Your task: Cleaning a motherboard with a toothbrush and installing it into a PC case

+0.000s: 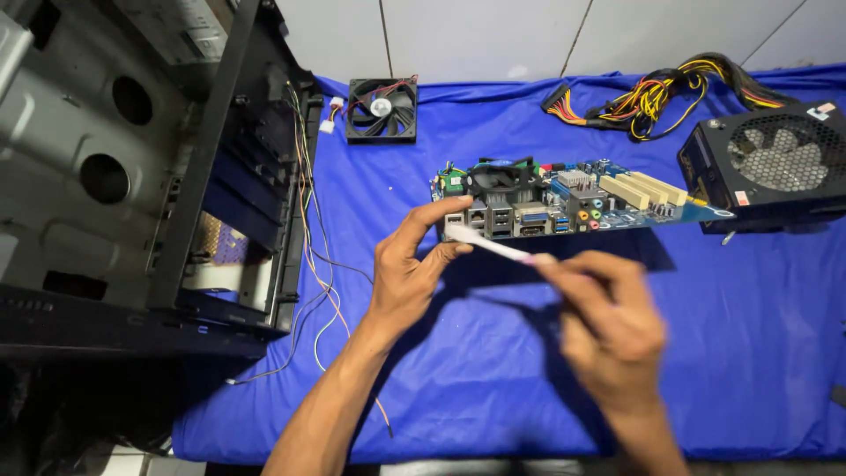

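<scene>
Hands, left (407, 269) and right (608, 317), each pinch one end of a thin white strip (490, 244), motherboard (564, 198) at twelve o'clock.

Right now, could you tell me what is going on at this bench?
A person holds a thin white strip between both hands over a blue cloth: the left hand pinches one end, the blurred right hand the other. Just behind it a blue motherboard stands on edge, ports facing the person. An open computer case lies to the left, with a case fan and a black power supply with its cable bundle at the back.
</scene>
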